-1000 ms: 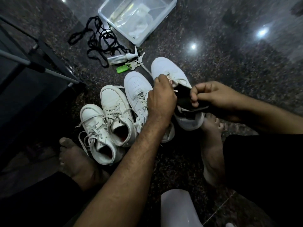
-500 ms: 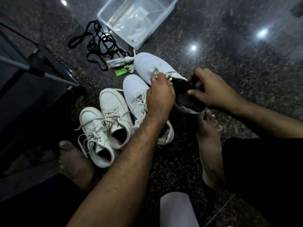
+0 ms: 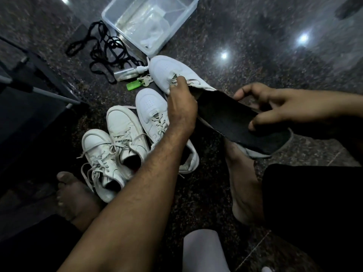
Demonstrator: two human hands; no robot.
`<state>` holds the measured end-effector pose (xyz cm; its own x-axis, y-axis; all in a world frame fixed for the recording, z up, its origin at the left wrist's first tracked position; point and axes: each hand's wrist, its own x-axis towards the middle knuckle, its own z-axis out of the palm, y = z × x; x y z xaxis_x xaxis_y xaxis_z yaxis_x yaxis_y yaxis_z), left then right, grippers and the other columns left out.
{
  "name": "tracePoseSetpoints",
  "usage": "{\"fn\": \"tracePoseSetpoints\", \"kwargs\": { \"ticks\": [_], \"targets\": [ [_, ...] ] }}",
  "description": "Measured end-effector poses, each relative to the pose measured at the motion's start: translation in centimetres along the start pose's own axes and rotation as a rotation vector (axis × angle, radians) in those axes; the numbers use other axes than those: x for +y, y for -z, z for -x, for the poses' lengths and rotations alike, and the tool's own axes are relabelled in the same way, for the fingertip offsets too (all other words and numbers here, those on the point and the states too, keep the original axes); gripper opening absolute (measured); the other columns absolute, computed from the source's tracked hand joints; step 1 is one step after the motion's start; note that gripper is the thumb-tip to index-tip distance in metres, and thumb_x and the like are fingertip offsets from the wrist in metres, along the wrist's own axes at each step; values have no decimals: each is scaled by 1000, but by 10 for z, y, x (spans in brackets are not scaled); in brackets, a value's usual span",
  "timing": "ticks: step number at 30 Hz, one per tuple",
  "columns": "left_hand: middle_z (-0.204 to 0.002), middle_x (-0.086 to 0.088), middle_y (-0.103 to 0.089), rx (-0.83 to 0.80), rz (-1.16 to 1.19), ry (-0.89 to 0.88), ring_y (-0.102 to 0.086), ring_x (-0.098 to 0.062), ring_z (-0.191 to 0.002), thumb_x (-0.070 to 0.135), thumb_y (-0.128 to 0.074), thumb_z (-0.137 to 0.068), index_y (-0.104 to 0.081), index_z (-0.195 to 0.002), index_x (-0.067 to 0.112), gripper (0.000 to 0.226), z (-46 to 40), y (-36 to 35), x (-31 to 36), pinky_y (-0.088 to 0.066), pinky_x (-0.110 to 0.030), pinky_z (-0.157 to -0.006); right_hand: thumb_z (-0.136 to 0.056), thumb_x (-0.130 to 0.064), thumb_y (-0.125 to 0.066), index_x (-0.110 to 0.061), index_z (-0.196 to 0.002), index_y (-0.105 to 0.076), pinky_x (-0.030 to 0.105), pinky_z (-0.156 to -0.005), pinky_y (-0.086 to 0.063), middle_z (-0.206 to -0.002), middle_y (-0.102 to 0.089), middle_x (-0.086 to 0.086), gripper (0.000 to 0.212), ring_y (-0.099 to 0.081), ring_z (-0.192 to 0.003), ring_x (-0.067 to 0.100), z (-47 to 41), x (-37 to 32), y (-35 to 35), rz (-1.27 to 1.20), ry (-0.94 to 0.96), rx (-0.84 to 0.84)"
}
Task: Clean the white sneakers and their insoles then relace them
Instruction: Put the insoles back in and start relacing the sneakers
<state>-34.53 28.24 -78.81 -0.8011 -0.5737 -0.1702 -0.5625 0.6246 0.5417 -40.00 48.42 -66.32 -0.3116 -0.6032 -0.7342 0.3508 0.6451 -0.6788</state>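
The left hand is closed over the laced throat of the lifted white sneaker, whose toe points up and away toward the clear plastic tub while its heel end comes back toward the person's right. Out of that heel opening runs the dark insole — its long axis follows the shoe, slanting down and to the right, with most of its length already clear and the front tip seemingly still inside, though the left hand hides that junction. The right hand has it loosely, thumb on the near edge and fingers spread half-open over the far edge, so it is the hand nearer the free end, and the pull that finishes the job looks to run further along that same slant, away from the left hand. There is open granite floor on the right side for the insole to travel and be laid down; the bare right foot lies just under the insole's lower end. To the left it is crowded: three more white sneakers lie side by side, still laced, and beyond them a spray bottle, keys with a green tag and loose black laces sit near the held shoe's toe.
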Motion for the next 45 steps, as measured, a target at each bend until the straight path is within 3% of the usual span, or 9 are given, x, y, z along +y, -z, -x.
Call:
{"fn": "tracePoseSetpoints", "kwargs": {
  "ticks": [6, 12, 16, 20, 23, 27, 31, 37, 45],
  "targets": [
    [-117, -14, -55, 16, -127, 3, -62, -38, -94, 20, -55, -94, -53, -115, 12, 23, -7, 7, -1, -46, -43, -73, -87, 16, -46, -37, -120, -55, 31, -54, -53, -97, -69, 17, 64, -63, -70, 25, 17, 12, 27, -14, 91, 80],
    [-127, -11, -46, 60, -199, -59, -60, -32, -103, 33, -61, -95, -53, -119, 15, 31, 0, 1, -1, -46, -40, -65, -93, 4, -59, -38, -132, -45, 43, -76, -53, -99, -55, 29, 58, -59, -86, 32, -13, 54, 39, -43, 263, 421],
    [-133, -12, -42, 22, -303, -173, -44, -30, -123, 41, -75, -83, -70, -105, 19, 32, 6, -6, -1, -55, -43, -78, -92, -19, -67, -28, -141, -40, 46, -81, -55, -104, -61, 13, 57, -62, -89, 34, -55, 102, 44, 395, 199, 592],
    [-135, -12, -38, 17, -306, -138, -45, -31, -116, 32, -74, -85, -72, -101, 21, 19, 3, -16, -2, -55, -43, -84, -89, -23, -69, -18, -140, -41, 46, -86, -51, -120, -55, 17, 59, -56, -107, 38, -82, 115, 38, 801, 37, 667],
    [-139, -14, -34, -28, -243, -95, -47, -33, -114, 15, -67, -89, -68, -108, 16, 19, -3, -18, 0, -51, -40, -92, -90, -26, -67, -11, -131, -51, 49, -83, -51, -116, -48, 19, 47, -50, -105, 39, -85, 99, 28, 1058, 259, 752],
    [-135, -17, -40, -30, -203, -86, -52, -34, -109, 12, -65, -89, -66, -106, 11, 17, -7, -16, -3, -50, -41, -91, -95, -36, -46, -14, -110, -65, 35, -76, -48, -109, -60, 6, 33, -56, -98, 23, -93, 48, -14, 1047, 690, 544],
    [-133, -13, -37, -65, -306, -89, -54, -31, -105, 15, -65, -87, -69, -102, 10, 16, -11, -18, -7, -51, -42, -83, -92, -42, -34, -21, -82, -63, 37, -75, -48, -82, -68, -1, 38, -63, -83, 25, -124, 56, -33, 1400, 665, 330],
    [-143, -12, -29, -116, -460, -63, -58, -29, -106, 9, -61, -91, -68, -108, 11, 18, -25, -29, 5, -53, -42, -80, -94, -35, -45, -16, -99, -62, 36, -102, -40, -101, -70, 2, 25, -58, -109, 24, -124, 76, -29, 1304, 621, 351],
    [-142, -16, -32, -134, -460, -86, -64, -34, -91, 6, -52, -94, -67, -105, 6, 19, -21, -24, 1, -48, -44, -80, -88, -19, -46, -13, -110, -61, 36, -101, -39, -102, -65, 4, 28, -54, -104, 25, -128, 82, -33, 1314, 634, 439]
  ]
}}
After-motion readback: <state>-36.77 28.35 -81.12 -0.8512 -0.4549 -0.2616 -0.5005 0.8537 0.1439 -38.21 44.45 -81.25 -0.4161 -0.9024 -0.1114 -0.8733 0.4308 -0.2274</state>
